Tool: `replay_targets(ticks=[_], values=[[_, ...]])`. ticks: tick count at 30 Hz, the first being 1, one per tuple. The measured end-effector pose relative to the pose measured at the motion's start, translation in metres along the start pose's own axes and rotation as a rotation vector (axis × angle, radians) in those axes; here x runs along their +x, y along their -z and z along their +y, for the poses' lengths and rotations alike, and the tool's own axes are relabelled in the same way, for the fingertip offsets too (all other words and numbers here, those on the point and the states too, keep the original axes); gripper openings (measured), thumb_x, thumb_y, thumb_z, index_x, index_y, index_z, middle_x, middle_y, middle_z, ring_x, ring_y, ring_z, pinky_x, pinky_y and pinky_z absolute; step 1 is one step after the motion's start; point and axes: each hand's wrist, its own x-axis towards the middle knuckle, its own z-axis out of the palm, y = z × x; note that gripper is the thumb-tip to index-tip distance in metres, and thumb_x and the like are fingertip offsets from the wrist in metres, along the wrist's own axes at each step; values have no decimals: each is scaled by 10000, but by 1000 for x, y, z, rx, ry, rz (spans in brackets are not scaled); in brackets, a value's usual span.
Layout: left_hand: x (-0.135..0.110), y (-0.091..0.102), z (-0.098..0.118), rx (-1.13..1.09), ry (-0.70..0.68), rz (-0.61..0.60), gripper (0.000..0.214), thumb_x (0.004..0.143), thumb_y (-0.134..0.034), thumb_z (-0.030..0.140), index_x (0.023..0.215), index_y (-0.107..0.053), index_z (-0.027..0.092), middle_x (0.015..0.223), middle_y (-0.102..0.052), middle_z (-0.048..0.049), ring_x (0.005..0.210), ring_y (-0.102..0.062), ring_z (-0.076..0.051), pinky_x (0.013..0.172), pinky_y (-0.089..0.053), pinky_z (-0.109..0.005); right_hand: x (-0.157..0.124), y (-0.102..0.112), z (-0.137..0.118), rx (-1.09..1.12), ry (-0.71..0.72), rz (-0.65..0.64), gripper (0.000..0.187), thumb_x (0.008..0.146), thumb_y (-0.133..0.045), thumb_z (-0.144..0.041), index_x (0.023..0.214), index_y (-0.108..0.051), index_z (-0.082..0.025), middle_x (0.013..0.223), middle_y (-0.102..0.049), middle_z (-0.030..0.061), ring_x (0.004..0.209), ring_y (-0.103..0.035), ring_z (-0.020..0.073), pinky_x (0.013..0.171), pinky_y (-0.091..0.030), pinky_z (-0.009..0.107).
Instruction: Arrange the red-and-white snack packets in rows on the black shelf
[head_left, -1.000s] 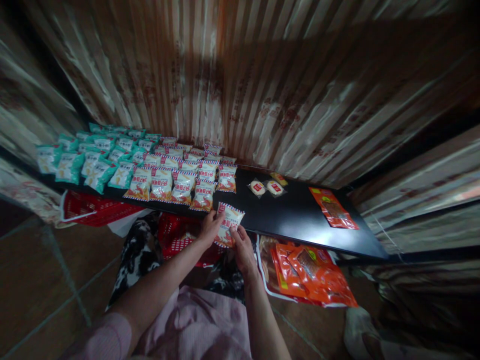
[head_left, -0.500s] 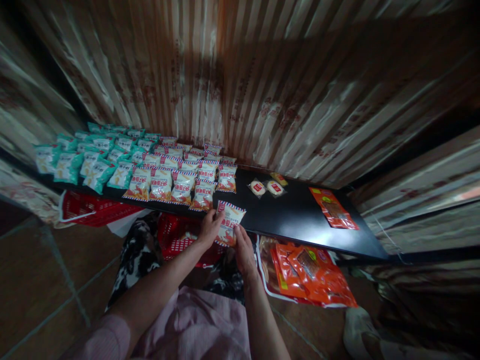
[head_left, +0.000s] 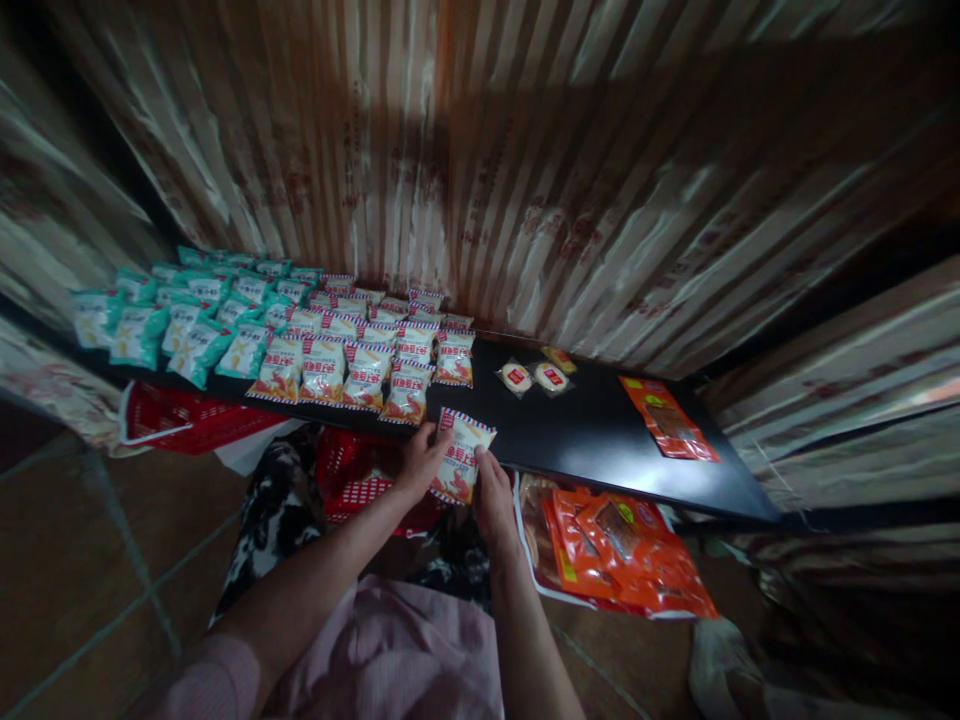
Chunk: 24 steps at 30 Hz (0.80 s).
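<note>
Between my two hands is a snack bag [head_left: 461,455], cream and orange with a striped top edge and red lettering. My left hand [head_left: 424,462] pinches its left side, and my right hand [head_left: 493,495] grips the right side with the thumb on the front. The bag is held just off the front edge of a black shelf [head_left: 525,430]. Several matching bags [head_left: 365,375] stand in rows on the shelf, left of the held one. Further left are rows of teal snack bags [head_left: 199,350].
Two round wrapped cakes [head_left: 516,377] and a small yellow packet [head_left: 557,358] lie mid-shelf, with an orange packet [head_left: 667,420] to the right. Below are red baskets [head_left: 352,460], [head_left: 187,420] and a white-rimmed basket [head_left: 529,560] of orange packets [head_left: 630,550]. A striped curtain [head_left: 480,180] hangs behind.
The held snack bag and both hands have shifted slightly down, toward me, and a little right. Everything on the shelf stays in place.
</note>
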Motion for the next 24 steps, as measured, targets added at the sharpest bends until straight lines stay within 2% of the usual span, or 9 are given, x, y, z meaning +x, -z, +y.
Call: replay_targets(ticks=[5,10,18,24], values=[[2,1,-1,-5,-8,35,308,795,-575,500,840,-625,199,795,-689,-33,762,-630,-186,667,-460,-259,-7,-2,2,37,17,-67,389,697,-730,-459,989,-645,-216,913,-731,26,899,-675,232,761,-535,335],[5,-2,1,-14,1,83,321,806,-542,516,843,-606,204,793,-677,-38,759,-623,-187,663,-450,-260,-12,-3,4,92,42,-97,482,700,-744,-406,1121,-611,-211,1008,-717,47,941,-666,227,806,-533,351],[7,-8,8,0,34,191,306,824,-515,511,845,-580,212,802,-650,-33,773,-607,-189,683,-448,-273,-14,0,13,104,8,0,534,622,-807,-339,1108,-612,-232,963,-721,18,837,-676,168,758,-543,285],[9,-10,5,-47,31,173,317,845,-495,514,889,-572,210,803,-661,-33,801,-628,-194,704,-463,-284,-12,2,17,90,35,4,555,606,-809,-317,1115,-608,-222,957,-726,24,855,-676,186,821,-539,337]])
